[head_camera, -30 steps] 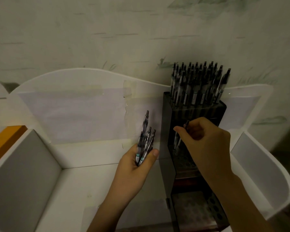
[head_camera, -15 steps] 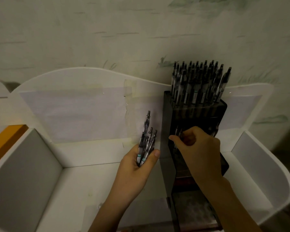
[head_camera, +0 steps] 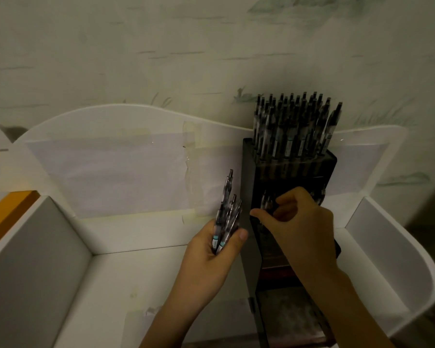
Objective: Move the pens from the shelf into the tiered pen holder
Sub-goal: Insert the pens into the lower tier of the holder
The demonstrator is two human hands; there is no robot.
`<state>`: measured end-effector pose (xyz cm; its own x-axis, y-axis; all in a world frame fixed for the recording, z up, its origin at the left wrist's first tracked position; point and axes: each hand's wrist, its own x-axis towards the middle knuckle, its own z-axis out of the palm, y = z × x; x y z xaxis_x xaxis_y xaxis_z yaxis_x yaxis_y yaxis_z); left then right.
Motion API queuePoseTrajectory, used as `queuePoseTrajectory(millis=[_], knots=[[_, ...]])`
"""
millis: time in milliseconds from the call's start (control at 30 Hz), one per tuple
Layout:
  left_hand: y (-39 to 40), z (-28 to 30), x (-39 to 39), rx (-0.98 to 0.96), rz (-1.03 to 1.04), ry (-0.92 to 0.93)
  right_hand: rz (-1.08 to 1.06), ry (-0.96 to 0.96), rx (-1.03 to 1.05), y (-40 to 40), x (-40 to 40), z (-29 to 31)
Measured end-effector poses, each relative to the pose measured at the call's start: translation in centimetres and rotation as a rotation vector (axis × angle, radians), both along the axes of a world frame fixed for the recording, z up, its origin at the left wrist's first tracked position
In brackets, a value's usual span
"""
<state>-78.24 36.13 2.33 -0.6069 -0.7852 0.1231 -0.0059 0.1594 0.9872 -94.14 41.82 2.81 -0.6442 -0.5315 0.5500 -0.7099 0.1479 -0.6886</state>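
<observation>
risk 1: my left hand (head_camera: 212,249) is gripping a bundle of pens (head_camera: 226,214) in a loose fist, tips fanned upward. If my thumb eases off, I'd guess one slides out onto the white shelf (head_camera: 146,277).
risk 2: my right hand (head_camera: 296,222) is curled at the middle tier of the black pen holder (head_camera: 248,187), thumb and fingertips drawn together around what looks like one pen. It's dim and hidden there, so honestly can't be sure. A tilted pen could catch on its neighbours or miss its slot.
risk 3: the top tier (head_camera: 294,126) is jammed full and leaning, so bumping the holder might tip it.
count, hands: two
count, holder: one, stepped tiers, standing on the shelf at the right
count, pens in left hand: about four or five
count, pens in top tier: dozens, too packed to count
</observation>
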Motion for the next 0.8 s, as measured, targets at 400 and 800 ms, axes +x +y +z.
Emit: queuePoseTrajectory(millis=[400,800], knots=[[0.6,0.1,-0.5,-0.027,-0.149,-0.028,0.393,-0.318,-0.077,0.9,1.1,4.2],[1.5,0.0,-0.9,-0.106,-0.150,-0.074,0.558,-0.613,-0.054,0.9,-0.2,4.7]])
